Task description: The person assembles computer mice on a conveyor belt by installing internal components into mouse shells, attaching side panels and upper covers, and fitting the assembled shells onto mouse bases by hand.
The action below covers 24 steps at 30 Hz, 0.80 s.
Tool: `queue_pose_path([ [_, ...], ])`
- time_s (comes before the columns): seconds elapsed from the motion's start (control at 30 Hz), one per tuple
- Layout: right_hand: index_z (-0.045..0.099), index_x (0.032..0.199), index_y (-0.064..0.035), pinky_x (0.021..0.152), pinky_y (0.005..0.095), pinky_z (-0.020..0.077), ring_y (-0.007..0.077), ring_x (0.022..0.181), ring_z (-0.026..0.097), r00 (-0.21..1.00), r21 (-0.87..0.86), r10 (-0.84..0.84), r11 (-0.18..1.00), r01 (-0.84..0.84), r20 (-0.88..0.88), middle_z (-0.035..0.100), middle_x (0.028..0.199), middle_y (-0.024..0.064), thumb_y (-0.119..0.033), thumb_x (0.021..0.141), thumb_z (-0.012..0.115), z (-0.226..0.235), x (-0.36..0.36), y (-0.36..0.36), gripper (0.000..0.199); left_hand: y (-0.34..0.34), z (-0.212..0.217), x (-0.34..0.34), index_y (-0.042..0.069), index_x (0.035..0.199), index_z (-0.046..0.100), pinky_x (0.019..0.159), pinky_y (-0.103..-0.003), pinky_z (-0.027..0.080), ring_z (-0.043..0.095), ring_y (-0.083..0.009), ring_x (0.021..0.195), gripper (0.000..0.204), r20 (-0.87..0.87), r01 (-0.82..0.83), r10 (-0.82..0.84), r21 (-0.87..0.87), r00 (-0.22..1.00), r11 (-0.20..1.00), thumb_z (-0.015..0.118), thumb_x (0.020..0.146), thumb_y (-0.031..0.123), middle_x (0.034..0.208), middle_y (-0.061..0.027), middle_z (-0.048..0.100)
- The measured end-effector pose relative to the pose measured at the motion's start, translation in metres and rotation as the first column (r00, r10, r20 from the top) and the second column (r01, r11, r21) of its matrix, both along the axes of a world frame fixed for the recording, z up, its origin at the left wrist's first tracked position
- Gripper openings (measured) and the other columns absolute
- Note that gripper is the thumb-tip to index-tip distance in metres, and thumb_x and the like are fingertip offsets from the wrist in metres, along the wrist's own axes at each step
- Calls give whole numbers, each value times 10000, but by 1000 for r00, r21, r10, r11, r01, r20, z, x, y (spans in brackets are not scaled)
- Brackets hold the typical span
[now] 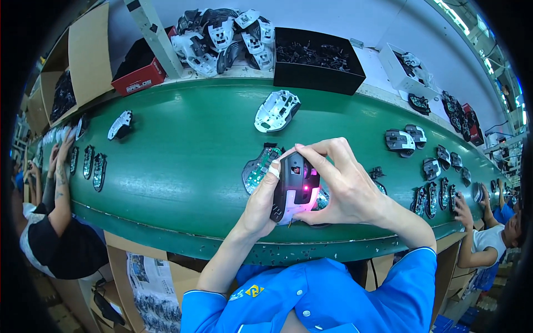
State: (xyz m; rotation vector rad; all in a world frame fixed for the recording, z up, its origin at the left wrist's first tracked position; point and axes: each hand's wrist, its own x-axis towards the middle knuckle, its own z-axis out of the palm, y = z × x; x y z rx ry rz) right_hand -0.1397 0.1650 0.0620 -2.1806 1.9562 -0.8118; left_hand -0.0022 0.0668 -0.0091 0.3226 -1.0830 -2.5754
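A black and white computer mouse [292,183] glows pink and red on its right side, held just above the green bench. My left hand [260,201] grips it along its left side; something white is wrapped round the thumb. From the right, my right hand [352,186] pinches it, fingertips at the top end and thumb at the bottom. Behind my left hand lies a mouse base with a green circuit board [257,173]. Another board [322,198] shows partly beneath my right hand. Farther off rests a white mouse shell [277,111].
A heap of mouse shells [222,39] and a black box of small dark parts [319,55] stand along the back shelf. Several mice [401,142] and boards [432,200] lie at right. More boards [99,171] lie at left, near a co-worker's arm [61,180]. Another person [494,244] works at right.
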Motion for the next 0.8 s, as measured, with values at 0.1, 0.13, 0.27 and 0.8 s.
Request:
queue_pose_path([
  [0.1,450,1215,68,764,389,504,344,1001,463,1000,-5,-13,1000,13,-13,449,1117,183,-183,530,796,1,2,0,807,-2,-3,1,88,1396,267,859,-314,519,556,-188,1087,542,-65,79,-75,56,995,995,224,986,439,1215,-122,488],
  [0.13,442,1227,56,775,393,501,348,1015,460,1000,-11,-19,1000,19,-12,445,1126,184,-170,531,796,2,3,-1,812,-2,-2,0,85,1404,246,880,-319,507,537,-191,1113,555,-79,48,-47,7,996,999,234,983,446,1245,-129,465],
  [0.27,415,1263,10,795,402,496,356,1061,449,998,-54,-52,997,53,27,433,1154,176,-152,535,805,1,8,1,842,-4,-3,0,76,1422,187,935,-332,471,489,-196,1175,618,-149,-44,21,-151,989,988,271,966,483,1311,-145,410],
  [0.8,427,1241,-40,799,391,477,339,1030,470,998,-117,-10,993,17,59,441,1143,143,-125,496,831,-5,3,2,852,1,-12,-2,79,1435,117,928,-375,489,498,-243,1176,675,-141,-75,67,-52,988,996,300,948,508,1308,-170,423],
])
